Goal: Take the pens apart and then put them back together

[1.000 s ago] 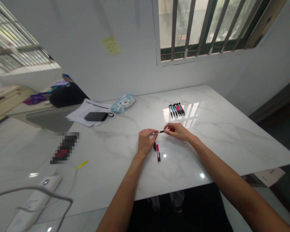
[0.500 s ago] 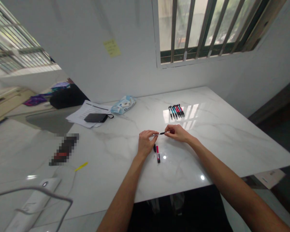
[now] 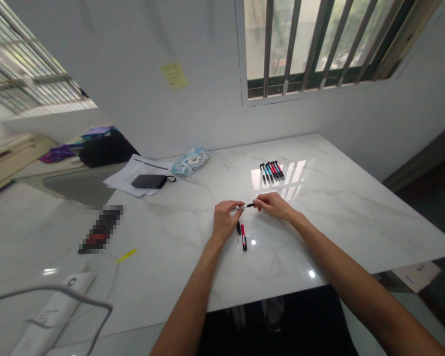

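A slim pen (image 3: 249, 205) with a pale barrel and a black end section is held level just above the table, stretched between my two hands. My left hand (image 3: 227, 217) pinches its pale part between thumb and fingers. The fingertips of my right hand (image 3: 272, 204) close on the black end, and the curled fingers hide its tip. Below my left hand lies a red and black pen piece (image 3: 244, 238), with a small black piece (image 3: 239, 227) beside it. Beyond my hands, several pens (image 3: 272, 172) in black, blue and red lie in a row.
On the white marble-patterned table (image 3: 289, 252), a black pouch (image 3: 149, 181) rests on papers (image 3: 120, 173) beside a blue-white packet (image 3: 191, 161). A yellow strip (image 3: 126, 255), a white power strip (image 3: 48, 316) and a grey cable are on the left. A barred window is behind.
My hands keep nearly the same place on the pen. A dark red spot seen at my right fingers earlier no longer shows. The view has shifted slightly.
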A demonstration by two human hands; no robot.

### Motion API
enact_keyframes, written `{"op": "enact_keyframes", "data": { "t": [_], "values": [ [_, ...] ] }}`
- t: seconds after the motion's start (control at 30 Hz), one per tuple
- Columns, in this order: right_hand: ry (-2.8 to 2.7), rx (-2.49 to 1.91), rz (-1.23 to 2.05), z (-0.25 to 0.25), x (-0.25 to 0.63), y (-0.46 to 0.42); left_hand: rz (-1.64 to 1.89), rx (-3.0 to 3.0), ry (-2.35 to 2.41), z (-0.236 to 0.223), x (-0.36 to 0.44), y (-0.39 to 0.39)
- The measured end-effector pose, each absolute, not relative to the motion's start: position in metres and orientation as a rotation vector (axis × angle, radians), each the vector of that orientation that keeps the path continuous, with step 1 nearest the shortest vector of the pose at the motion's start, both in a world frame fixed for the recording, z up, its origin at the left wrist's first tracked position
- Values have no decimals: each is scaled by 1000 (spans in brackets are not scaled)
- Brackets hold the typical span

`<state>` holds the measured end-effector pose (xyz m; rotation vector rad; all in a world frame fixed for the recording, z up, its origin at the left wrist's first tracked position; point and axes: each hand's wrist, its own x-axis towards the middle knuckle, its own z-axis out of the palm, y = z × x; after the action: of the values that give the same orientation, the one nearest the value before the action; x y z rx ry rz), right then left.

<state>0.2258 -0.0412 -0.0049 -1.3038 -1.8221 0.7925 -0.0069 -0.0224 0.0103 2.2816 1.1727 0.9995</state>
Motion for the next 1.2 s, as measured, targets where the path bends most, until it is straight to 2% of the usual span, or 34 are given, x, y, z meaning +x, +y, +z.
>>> {"op": "enact_keyframes", "data": {
  "t": [0.63, 1.03, 1.2],
  "values": [
    [-1836, -1322, 738, -6, 224, -41, 991, 2274, 1187, 7, -7, -21],
    [-1746, -1217, 813, -10, 214, -45, 931, 2374, 1218, 7, -8, -23],
    [-1735, -1243, 752, -6, 226, -38, 1085, 2395, 1201, 12, -11, -24]
  ]
}}
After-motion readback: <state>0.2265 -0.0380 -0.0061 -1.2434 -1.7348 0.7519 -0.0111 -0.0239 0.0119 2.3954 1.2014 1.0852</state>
